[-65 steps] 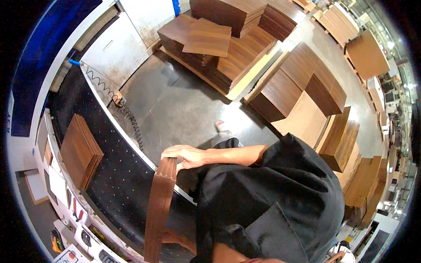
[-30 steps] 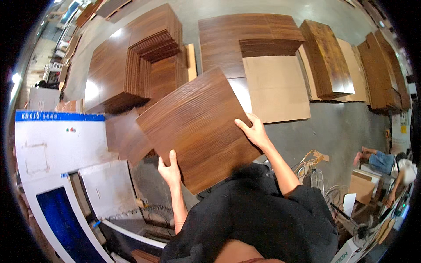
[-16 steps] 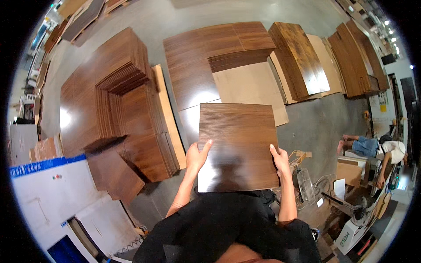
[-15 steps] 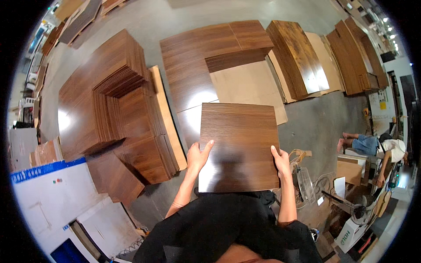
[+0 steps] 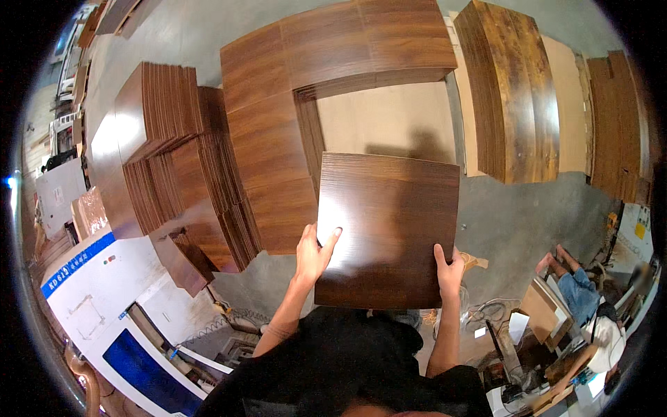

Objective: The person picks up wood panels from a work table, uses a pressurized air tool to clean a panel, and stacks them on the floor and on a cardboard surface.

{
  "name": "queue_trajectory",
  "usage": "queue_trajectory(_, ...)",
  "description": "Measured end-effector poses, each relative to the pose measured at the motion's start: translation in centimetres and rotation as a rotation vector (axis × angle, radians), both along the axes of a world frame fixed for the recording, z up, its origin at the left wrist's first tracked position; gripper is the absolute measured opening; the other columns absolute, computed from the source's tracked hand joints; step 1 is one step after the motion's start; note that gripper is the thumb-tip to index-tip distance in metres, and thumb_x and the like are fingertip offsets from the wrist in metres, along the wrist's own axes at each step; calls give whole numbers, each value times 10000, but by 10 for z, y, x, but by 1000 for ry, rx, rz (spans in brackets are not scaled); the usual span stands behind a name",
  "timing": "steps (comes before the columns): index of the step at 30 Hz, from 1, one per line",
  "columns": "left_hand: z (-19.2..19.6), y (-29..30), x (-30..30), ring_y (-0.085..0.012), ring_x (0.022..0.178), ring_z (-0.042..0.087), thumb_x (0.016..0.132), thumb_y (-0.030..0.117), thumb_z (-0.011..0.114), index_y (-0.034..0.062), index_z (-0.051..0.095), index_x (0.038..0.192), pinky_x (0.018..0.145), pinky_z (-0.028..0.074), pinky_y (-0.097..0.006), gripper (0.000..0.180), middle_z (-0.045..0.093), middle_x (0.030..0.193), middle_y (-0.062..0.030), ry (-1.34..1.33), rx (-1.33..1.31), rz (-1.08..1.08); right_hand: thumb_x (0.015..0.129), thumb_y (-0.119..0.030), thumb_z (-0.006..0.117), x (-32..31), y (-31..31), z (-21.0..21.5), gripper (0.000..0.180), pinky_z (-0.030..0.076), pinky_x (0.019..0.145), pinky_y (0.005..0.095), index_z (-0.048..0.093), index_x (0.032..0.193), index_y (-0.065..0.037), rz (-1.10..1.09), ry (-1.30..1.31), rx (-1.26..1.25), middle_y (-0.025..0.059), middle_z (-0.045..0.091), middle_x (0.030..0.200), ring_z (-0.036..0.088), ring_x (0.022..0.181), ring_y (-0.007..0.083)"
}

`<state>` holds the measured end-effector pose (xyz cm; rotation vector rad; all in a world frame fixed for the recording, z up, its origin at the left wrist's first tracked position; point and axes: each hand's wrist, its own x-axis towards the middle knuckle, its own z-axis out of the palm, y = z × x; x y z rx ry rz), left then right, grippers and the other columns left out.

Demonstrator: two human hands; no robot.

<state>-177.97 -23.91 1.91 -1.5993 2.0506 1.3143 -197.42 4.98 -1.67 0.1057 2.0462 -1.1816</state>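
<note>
A dark brown wood-grain panel (image 5: pixel 389 229), nearly square, is held in front of my body by its two side edges. My left hand (image 5: pixel 315 251) grips the left edge, thumb on the top face and fingers curled beneath. On the opposite edge my right hand (image 5: pixel 449 270) does the same, its thumb resting on the face. The fingers under the panel are mostly hidden. Just beyond it are stacks of matching brown panels (image 5: pixel 267 139) on a tan cardboard sheet (image 5: pixel 389 118), part of which lies bare.
More panel stacks (image 5: pixel 163 115) stand at the left. A glossy stack (image 5: pixel 517 97) and a darker one (image 5: pixel 615 125) are at the right. A white machine with a blue stripe (image 5: pixel 104 299) is near left. Another person (image 5: pixel 583 295) sits at lower right, by cables and boards.
The view has shifted forward and turned, so the cardboard and its stacks appear nearer. The panel stays in both hands, now overlapping the near part of the cardboard.
</note>
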Motion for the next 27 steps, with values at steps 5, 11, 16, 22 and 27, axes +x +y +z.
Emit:
queue_trajectory(5,1,13,-93,-411,1020,672,967,511,705,-35,679,1232,896,524,-471,608,670,1086,-251,19,-44,-8,1041,-324,703,-96,12,20,424,496,928,364,662,1259,37,-7,-49,57,89,716,1145,635,1027,199)
queue_trajectory(11,-3,8,-167,-421,1050,659,984,546,667,-35,654,1308,941,515,-480,665,665,1165,-263,61,82,-42,1033,-261,717,-174,14,27,416,486,960,353,656,1307,46,-27,10,127,76,713,1189,616,1061,181)
queue_trajectory(16,-59,-10,-181,-402,1147,653,1006,471,671,-58,634,1298,1002,508,-445,606,654,1203,-260,159,61,-46,1032,-219,707,-193,-5,4,366,473,998,342,669,1273,54,43,136,90,82,711,1194,610,1077,168)
queue_trajectory(22,-260,-40,-167,-453,1168,630,1000,417,675,-44,597,1360,1022,489,-478,590,647,1253,-278,354,124,67,1029,-229,697,-196,-64,-155,442,448,1057,367,631,1356,60,121,233,292,113,683,1291,601,1192,218)
queue_trajectory(27,-418,-58,-149,-438,1167,621,1065,402,570,-38,650,1237,1012,474,-486,479,653,1180,-274,315,173,183,1026,-308,705,-193,-101,-301,511,456,1038,344,631,1353,78,115,203,279,98,696,1262,609,1128,201)
